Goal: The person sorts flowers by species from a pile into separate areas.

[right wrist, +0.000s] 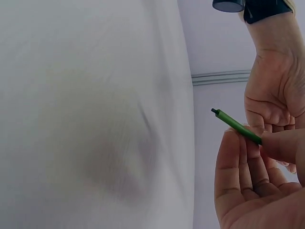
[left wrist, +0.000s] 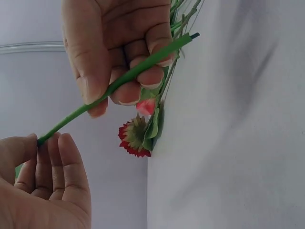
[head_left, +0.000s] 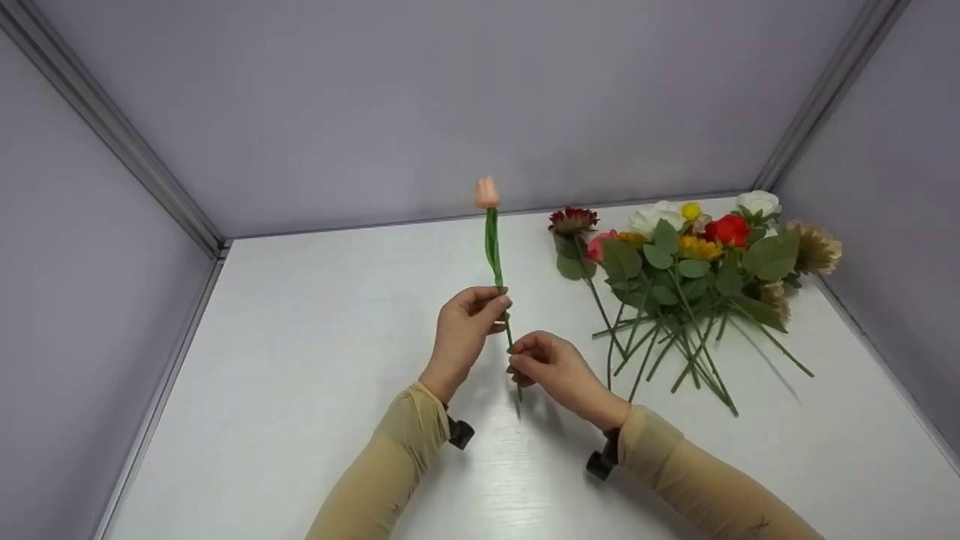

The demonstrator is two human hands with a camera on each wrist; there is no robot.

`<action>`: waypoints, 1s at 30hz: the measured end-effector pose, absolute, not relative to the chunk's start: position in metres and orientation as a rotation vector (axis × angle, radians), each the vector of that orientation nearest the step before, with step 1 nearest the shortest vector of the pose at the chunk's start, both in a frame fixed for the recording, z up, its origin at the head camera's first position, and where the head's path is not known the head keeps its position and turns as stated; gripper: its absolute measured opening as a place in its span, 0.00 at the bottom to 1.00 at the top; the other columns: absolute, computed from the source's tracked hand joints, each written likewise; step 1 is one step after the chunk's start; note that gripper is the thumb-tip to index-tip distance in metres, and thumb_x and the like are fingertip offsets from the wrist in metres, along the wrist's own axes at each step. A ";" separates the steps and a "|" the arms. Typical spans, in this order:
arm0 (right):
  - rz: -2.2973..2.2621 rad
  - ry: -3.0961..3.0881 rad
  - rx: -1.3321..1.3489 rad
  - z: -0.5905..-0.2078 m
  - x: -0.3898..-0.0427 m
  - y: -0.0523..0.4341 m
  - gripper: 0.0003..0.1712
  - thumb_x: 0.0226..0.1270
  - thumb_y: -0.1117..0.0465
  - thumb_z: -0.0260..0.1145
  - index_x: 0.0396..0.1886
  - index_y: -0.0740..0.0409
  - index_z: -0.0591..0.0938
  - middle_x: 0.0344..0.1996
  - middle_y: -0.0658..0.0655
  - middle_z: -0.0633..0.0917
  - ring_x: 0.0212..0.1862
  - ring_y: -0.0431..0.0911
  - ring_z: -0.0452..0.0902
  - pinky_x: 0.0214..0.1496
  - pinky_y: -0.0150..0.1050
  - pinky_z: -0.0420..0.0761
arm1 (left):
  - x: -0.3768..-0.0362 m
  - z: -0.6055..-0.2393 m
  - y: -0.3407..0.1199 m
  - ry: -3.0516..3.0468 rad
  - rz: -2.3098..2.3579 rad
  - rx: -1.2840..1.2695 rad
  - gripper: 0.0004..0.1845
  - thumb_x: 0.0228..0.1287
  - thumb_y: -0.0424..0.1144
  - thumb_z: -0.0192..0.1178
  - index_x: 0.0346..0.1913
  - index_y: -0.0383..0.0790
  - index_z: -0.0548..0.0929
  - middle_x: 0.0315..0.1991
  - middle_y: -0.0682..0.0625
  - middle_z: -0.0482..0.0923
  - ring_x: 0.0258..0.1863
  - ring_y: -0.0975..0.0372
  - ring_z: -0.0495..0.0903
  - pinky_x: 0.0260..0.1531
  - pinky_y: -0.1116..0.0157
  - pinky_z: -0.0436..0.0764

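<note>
Between both hands stands a single pink tulip point(head_left: 487, 193), nearly upright with its bloom at the top and green leaves along the stem. My left hand point(head_left: 466, 330) pinches the stem just below the leaves, between thumb and fingers. Lower down, my right hand point(head_left: 559, 371) pinches the same stem point(left wrist: 143, 67) near its bottom. In the right wrist view, the cut end of the stem point(right wrist: 226, 119) pokes out past the right fingers, with a dark tip of wire. The bloom is outside both wrist views.
On the right of the white table point(head_left: 300, 360) lies a pile of flowers, with a red rose point(head_left: 727, 230), white blooms point(head_left: 657, 218), yellow ones point(head_left: 699, 247) and several green stems pointing forward. A dark red flower point(head_left: 574, 220) lies at its left edge. Grey panels enclose the table's back and sides.
</note>
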State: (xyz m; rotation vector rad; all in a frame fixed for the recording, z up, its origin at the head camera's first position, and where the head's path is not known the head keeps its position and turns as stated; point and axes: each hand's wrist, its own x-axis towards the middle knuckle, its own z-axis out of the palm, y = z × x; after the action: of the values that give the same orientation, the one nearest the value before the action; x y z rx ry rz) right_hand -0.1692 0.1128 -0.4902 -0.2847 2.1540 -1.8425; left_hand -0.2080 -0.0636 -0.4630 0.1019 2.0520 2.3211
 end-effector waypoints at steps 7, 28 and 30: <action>-1.855 2.060 -0.273 -0.499 -0.167 0.114 0.18 0.71 0.65 0.69 0.52 0.74 0.79 0.39 0.61 0.87 0.41 0.51 0.86 0.45 0.45 0.88 | -0.208 -0.463 -0.067 1.994 2.336 0.083 0.15 0.70 0.40 0.68 0.53 0.36 0.85 0.45 0.39 0.85 0.42 0.54 0.85 0.44 0.59 0.87; -1.842 2.114 -0.192 -0.503 -0.167 0.107 0.12 0.70 0.68 0.69 0.49 0.72 0.81 0.37 0.60 0.87 0.39 0.49 0.85 0.42 0.45 0.88 | -0.207 -0.474 -0.069 1.992 2.260 0.041 0.15 0.68 0.34 0.69 0.53 0.31 0.83 0.44 0.41 0.84 0.45 0.47 0.86 0.44 0.59 0.87; -1.847 2.103 -0.202 -0.503 -0.166 0.107 0.14 0.70 0.67 0.70 0.49 0.72 0.81 0.37 0.60 0.87 0.39 0.49 0.85 0.43 0.45 0.88 | -0.206 -0.473 -0.071 1.998 2.257 0.038 0.13 0.68 0.34 0.69 0.52 0.33 0.83 0.45 0.42 0.84 0.45 0.48 0.86 0.45 0.59 0.87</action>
State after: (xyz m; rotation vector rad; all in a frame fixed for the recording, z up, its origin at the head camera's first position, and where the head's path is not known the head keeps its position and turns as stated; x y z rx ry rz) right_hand -0.1665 0.1068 -0.5033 -0.2017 2.1030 -1.8466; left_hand -0.2065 -0.0709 -0.4735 0.0383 1.9983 2.2566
